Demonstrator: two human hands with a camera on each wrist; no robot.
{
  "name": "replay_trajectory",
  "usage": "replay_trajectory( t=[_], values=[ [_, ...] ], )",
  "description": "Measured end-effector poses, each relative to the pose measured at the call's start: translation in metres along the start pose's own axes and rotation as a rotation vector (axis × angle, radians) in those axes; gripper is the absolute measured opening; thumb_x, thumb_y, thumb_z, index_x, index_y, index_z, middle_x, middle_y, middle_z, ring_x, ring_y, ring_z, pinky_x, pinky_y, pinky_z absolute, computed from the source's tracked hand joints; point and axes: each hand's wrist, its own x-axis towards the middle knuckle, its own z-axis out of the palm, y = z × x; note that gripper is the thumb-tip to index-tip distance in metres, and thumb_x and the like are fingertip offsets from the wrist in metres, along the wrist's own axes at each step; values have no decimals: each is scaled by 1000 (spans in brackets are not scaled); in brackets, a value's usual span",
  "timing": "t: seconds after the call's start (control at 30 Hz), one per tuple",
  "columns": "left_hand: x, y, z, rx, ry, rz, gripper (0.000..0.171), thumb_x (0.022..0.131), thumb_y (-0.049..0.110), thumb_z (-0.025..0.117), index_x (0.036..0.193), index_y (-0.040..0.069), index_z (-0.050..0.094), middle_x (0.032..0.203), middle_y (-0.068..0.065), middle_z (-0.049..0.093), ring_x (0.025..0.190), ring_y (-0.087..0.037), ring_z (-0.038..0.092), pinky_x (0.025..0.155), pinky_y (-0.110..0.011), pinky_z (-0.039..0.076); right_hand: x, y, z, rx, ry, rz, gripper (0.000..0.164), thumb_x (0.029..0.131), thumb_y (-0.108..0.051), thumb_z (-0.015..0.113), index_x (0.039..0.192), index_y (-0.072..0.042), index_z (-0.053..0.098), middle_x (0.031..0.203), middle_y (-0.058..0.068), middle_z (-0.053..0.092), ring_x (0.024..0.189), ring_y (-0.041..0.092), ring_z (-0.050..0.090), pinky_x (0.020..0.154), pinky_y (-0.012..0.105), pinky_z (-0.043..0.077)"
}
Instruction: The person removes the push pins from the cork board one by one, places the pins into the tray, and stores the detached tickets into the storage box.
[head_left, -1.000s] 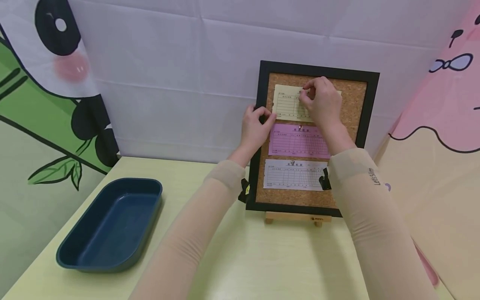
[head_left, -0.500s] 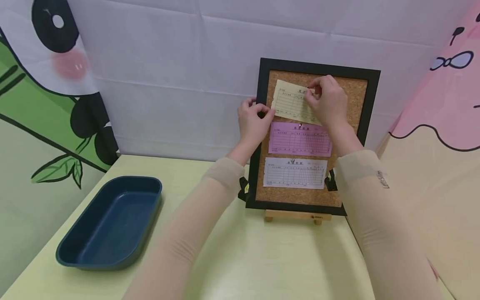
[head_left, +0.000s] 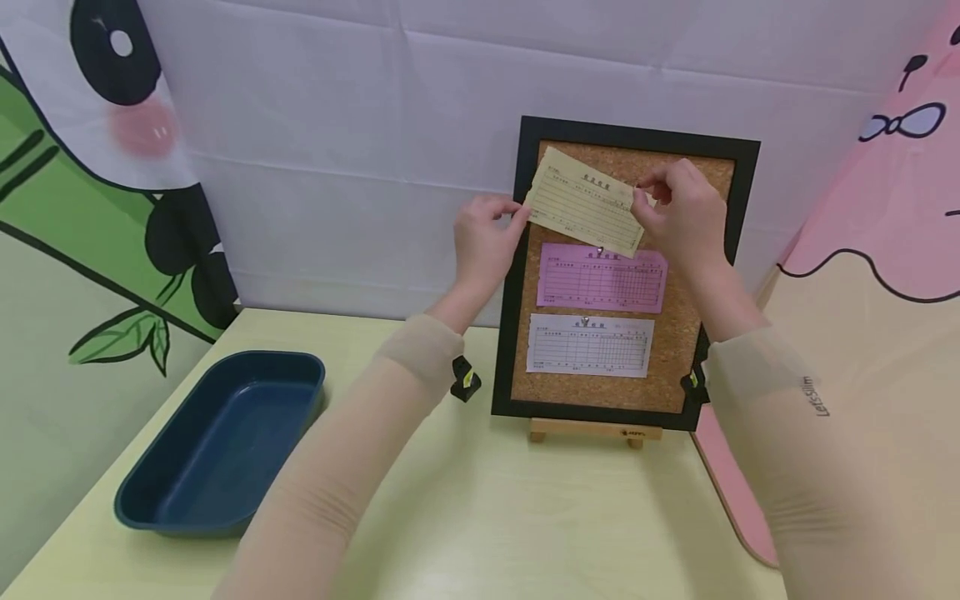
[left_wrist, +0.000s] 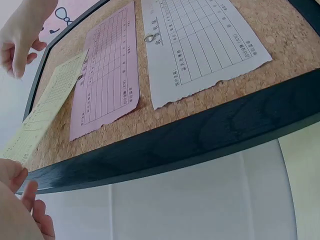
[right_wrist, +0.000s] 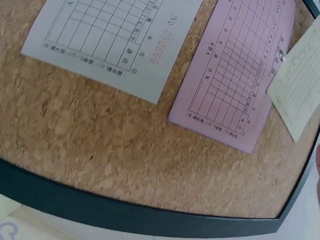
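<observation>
A yellow receipt slip [head_left: 584,200] slants across the top of the cork board [head_left: 592,392]. My left hand [head_left: 487,242] pinches its lower left corner at the frame's left side. At the slip's right end in the head view, the thumb and forefinger of my right hand [head_left: 686,212] are pinched together on a small pushpin, mostly hidden by the fingertips. The left wrist view shows that right hand [left_wrist: 22,40] apart from the slip. Below, a pink slip [head_left: 600,283] and a white slip [head_left: 588,350] are each held by a pushpin near the top.
The black-framed board leans on a small wooden easel [head_left: 596,431] on the pale table [head_left: 465,500]. A dark blue tray [head_left: 217,442] stands at the left, partly behind my left sleeve. A white cloth backdrop [head_left: 337,167] hangs behind.
The yellow slip has come loose, tilting and shifting left with my left hand. My right hand has moved right and slightly down from the slip's top middle.
</observation>
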Motion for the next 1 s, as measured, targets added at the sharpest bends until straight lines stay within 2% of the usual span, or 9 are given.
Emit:
replay_trajectory(
  t=[0.1, 0.2, 0.4, 0.53, 0.7, 0.87, 1.0],
  values=[
    [1, -1, -7, -40, 22, 18, 21, 89, 25, 66, 94, 6, 74, 90, -5, 72, 85, -16, 63, 74, -24, 46, -4, 0, -6, 10, 29, -23, 16, 89, -12, 59, 93, 3, 64, 83, 16, 58, 75, 23, 52, 66, 27, 35],
    [1, -1, -15, -83, 40, 6, 21, 89, 24, 66, 95, 6, 74, 85, -5, 72, 76, -12, 64, 62, -20, 44, -8, 1, -13, 28, 67, -48, 14, 88, -9, 60, 91, 3, 65, 80, 16, 57, 73, 23, 51, 66, 23, 33],
    [2, -2, -31, -170, 67, -45, 19, 89, 22, 67, 97, 5, 73, 84, -7, 72, 75, -10, 66, 50, -19, 34, -16, 7, -26, 31, 100, -144, 14, 87, -8, 61, 89, 5, 65, 76, 18, 57, 71, 25, 51, 63, 18, 34],
    [2, -3, -41, -238, 81, -104, 20, 88, 21, 68, 98, 5, 73, 86, -8, 72, 79, -12, 66, 49, -20, 32, -21, 8, -37, 34, 108, -167, 15, 86, -7, 61, 89, 6, 65, 77, 19, 58, 71, 24, 51, 61, 14, 34],
    [1, -5, -53, -311, 67, -186, 21, 87, 24, 69, 100, 8, 73, 89, -5, 72, 86, -9, 64, 51, -19, 33, -29, 4, -51, 75, 105, -131, 12, 83, -4, 62, 89, 6, 66, 77, 18, 57, 69, 21, 48, 64, 10, 32],
    [-2, -3, -67, -350, 48, -214, 23, 85, 25, 70, 100, 8, 73, 90, -5, 72, 93, -8, 63, 56, -19, 38, -37, 6, -64, 47, 100, -127, 12, 82, -2, 64, 91, 6, 67, 76, 19, 59, 67, 18, 47, 66, 6, 30],
    [-2, 1, -81, -383, 40, -223, 24, 84, 25, 72, 99, 7, 73, 88, -5, 72, 99, -8, 60, 61, -21, 36, -42, 8, -74, 45, 105, -132, 12, 80, 1, 65, 90, 8, 66, 76, 20, 60, 71, -1, 45, 67, 4, 31]
  ],
)
